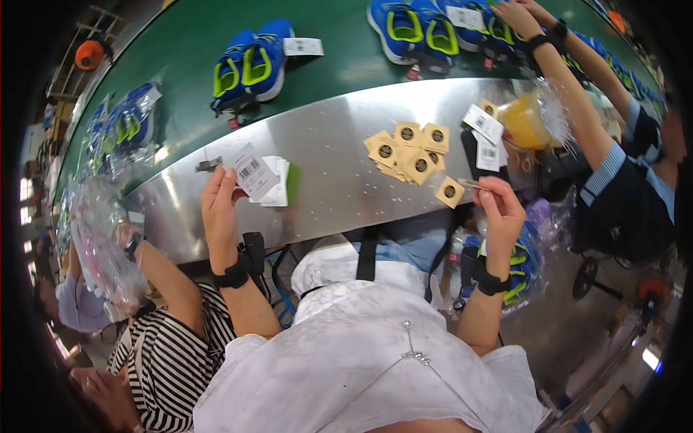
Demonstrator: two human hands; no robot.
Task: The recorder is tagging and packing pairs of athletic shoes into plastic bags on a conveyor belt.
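Observation:
My left hand (220,206) pinches a white barcode tag (250,172) at its edge. Just right of it, more white tags (277,182) lie stacked on the steel ledge. My right hand (502,209) is closed, thumb against finger, on a thin pale strip (471,185) whose kind I cannot make out. Beside the strip's tip is a tan square card (450,193) with a black round mark; whether they touch, I cannot tell. A loose heap of similar tan cards (408,150) spreads to its left on the steel.
Blue shoes with lime lining (253,66) stand on the green belt (328,68) beyond the steel ledge (317,123). Tags, a yellow tape roll (525,121) and a co-worker's arms (577,101) are at right. Another co-worker handles a plastic bag (105,238) at left.

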